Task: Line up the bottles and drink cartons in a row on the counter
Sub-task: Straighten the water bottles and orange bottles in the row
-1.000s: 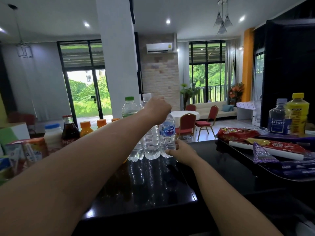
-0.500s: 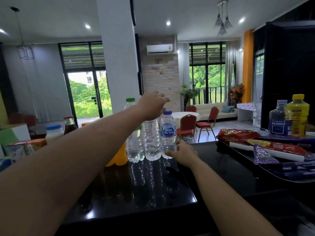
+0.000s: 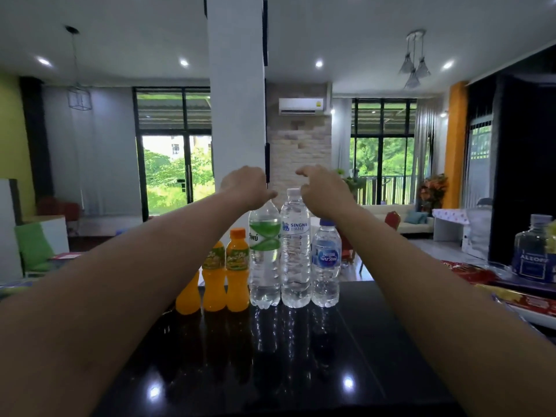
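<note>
Six bottles stand in a row at the far edge of the black counter [image 3: 301,356]. From the left: three orange juice bottles [image 3: 214,275], a green-labelled water bottle [image 3: 264,254], a Singha water bottle [image 3: 295,251] and a small blue-labelled water bottle [image 3: 325,263]. My left hand [image 3: 246,186] is curled over the top of the green-labelled bottle and hides its cap; whether it grips is unclear. My right hand [image 3: 325,191] hovers above the small bottle, beside the Singha bottle's cap, fingers apart and empty. No drink cartons are in view.
A tray of snack packets [image 3: 526,302] lies on the counter at the right, with a clear blue-labelled bottle [image 3: 534,254] behind it. A white pillar [image 3: 236,115] rises beyond the row. Bare glossy counter stretches in front of the bottles.
My right hand has let go of the small bottle's base and risen above it. My left hand shifted slightly over the green-labelled bottle. The view has swung so the row sits centred.
</note>
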`<state>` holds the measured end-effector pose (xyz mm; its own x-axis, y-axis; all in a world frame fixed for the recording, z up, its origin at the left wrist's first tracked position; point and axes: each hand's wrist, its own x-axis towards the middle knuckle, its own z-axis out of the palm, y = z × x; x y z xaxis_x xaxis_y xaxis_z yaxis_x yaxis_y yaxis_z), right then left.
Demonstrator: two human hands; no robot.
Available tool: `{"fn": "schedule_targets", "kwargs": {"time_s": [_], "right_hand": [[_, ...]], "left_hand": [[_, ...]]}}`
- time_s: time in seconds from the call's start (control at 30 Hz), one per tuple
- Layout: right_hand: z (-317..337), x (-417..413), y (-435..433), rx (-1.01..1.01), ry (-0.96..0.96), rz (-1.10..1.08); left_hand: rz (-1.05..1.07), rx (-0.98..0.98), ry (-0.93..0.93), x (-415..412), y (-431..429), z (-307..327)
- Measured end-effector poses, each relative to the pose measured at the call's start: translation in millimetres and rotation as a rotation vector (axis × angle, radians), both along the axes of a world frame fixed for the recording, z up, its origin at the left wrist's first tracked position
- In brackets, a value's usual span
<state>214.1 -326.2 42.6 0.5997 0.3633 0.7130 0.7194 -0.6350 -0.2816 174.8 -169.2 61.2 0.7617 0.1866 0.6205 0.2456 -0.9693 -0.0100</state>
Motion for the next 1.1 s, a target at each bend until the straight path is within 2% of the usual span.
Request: {"fn": "schedule_targets", "kwargs": {"time_s": [0.1,0.17,0.37,0.63,0.77,1.1], "right_hand": [[18,3,14,-0.223,0.155,0.019],[22,4,17,-0.284,0.223,0.056],[23,10,21,-0.228,0.235,0.062],[25,13,21,-0.155,0.324,0.087],[23,20,19,-0.177,0.274,-0.025],[19,32,18,-0.182,0.222,-0.091]], "left_hand": [[-0.085,-0.089,0.005,0,7,-1],[-0.148,-0.122,0.027,-1,11,1],[-0.258,-0.141,0.056,-6,15,3],[-0.291,-0.131,0.068,-9,19,1],[-0.301,-0.144,0.096,-11,17,4],[-0.381,-0.400,0.176,-7,16,3]]}}
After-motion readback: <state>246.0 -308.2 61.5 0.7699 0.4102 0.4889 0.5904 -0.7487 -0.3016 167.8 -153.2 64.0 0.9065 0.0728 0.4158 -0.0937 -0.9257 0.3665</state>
